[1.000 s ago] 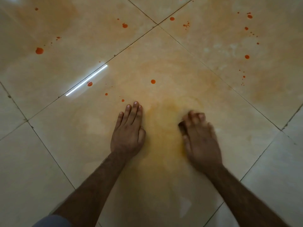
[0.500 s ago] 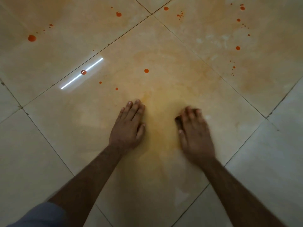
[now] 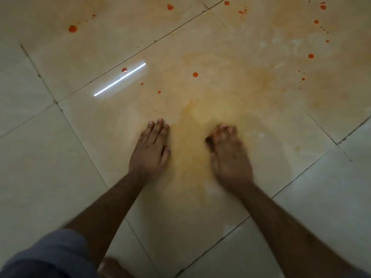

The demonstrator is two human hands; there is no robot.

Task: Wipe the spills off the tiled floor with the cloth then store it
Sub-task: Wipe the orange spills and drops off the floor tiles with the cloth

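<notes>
My left hand [image 3: 149, 149] lies flat on the tiled floor [image 3: 40, 157], palm down, holding nothing. My right hand [image 3: 228, 155] is blurred, with its fingers curled over a dark bit of cloth [image 3: 208, 141] that peeks out at the thumb side. The rest of the cloth is hidden under the hand. Between the hands runs a wide orange smear [image 3: 190, 161]. Beyond the fingertips lie red drops: one straight ahead [image 3: 195, 74], one at the far left [image 3: 72, 28], one at the right [image 3: 310, 55], and several smaller specks.
A bright strip of lamp reflection [image 3: 120, 79] crosses a tile joint ahead on the left. My grey-clothed knee [image 3: 50, 255] and a bare foot [image 3: 112, 267] fill the lower left. Dark grout lines run diagonally across the pale tiles.
Both hands have drawn back toward me from the red drop ahead. The right hand has also slid left over the smear. More of my knee has come into view.
</notes>
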